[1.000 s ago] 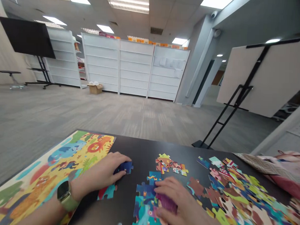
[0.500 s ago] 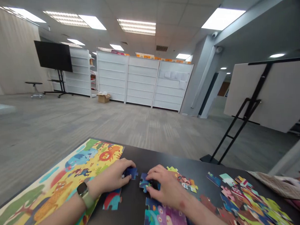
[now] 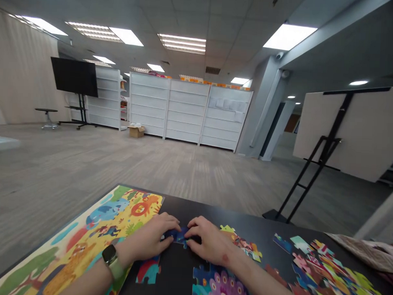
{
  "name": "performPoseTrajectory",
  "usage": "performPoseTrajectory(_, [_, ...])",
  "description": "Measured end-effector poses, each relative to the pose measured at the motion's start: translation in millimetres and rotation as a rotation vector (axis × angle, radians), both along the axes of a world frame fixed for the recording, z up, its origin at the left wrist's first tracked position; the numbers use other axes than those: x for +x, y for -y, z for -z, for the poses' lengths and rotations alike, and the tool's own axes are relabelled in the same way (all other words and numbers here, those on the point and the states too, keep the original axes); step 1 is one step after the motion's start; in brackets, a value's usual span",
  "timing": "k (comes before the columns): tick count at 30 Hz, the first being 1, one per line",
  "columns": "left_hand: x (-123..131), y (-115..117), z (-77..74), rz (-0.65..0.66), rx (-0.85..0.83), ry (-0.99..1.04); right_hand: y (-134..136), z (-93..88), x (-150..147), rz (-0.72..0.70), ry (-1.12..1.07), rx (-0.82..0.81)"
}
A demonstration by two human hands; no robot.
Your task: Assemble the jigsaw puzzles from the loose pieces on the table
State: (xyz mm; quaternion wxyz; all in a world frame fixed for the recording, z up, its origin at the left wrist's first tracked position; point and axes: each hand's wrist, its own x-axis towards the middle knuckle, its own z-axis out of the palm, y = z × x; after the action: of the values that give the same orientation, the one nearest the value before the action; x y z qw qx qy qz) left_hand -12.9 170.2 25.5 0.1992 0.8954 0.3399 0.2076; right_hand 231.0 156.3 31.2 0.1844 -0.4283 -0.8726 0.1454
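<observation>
My left hand (image 3: 146, 236) and my right hand (image 3: 209, 241) meet over the black tabletop (image 3: 169, 280), pinching two dark blue jigsaw pieces (image 3: 177, 235) joined edge to edge between them. Fingers hide much of both pieces. Left of my hands lies a colourful animal picture sheet (image 3: 110, 217), and a loose teal and red piece (image 3: 149, 269) sits at its edge. A partly assembled puzzle section (image 3: 219, 286) lies below my right wrist. A small cluster of joined pieces (image 3: 241, 245) is just beyond my right hand. A smartwatch (image 3: 112, 261) is on my left wrist.
A large heap of loose puzzle pieces (image 3: 334, 273) covers the table's right side, with patterned fabric (image 3: 363, 252) past it. Beyond the table's far edge are a carpeted floor, white shelving units, a cardboard box, a wall screen and a display board on a black stand.
My hands have come together, bringing the two dark blue pieces into contact. The view has tilted slightly upward, so the assembled section sits lower in the frame.
</observation>
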Motion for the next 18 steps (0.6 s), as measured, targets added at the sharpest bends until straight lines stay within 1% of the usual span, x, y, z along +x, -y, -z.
performPoseTrajectory(3, [2.2, 5.9, -2.2, 0.038, 0.001, -0.06, 2.9, -4.2, 6.9, 0.001, -0.029, 0.039])
performPoseTrajectory(5, [3.1, 8.4, -3.3, 0.055, 0.007, -0.103, 8.4, -11.8, 17.6, 0.028, -0.058, 0.075])
performPoseTrajectory(8, [-0.5, 6.5, -7.4, 0.049, 0.056, -0.105, 25.6, -27.0, 43.2, 0.101, -0.074, 0.076])
performPoseTrajectory(11, [-13.2, -0.2, -18.1, -0.028, 0.113, -0.066, 51.1, -34.9, 76.7, 0.17, -0.056, 0.029])
performPoseTrajectory(13, [-25.0, -4.5, -26.4, -0.095, 0.102, -0.089, 67.5, -31.4, 100.1, 0.205, -0.036, 0.006])
performPoseTrajectory(15, [-36.2, -6.8, -32.3, -0.138, 0.056, -0.138, 80.0, -22.2, 121.1, 0.253, -0.022, 0.005])
performPoseTrajectory(18, [-46.1, -5.9, -35.2, -0.161, -0.044, -0.203, 89.7, -5.3, 142.8, 0.323, -0.026, 0.028])
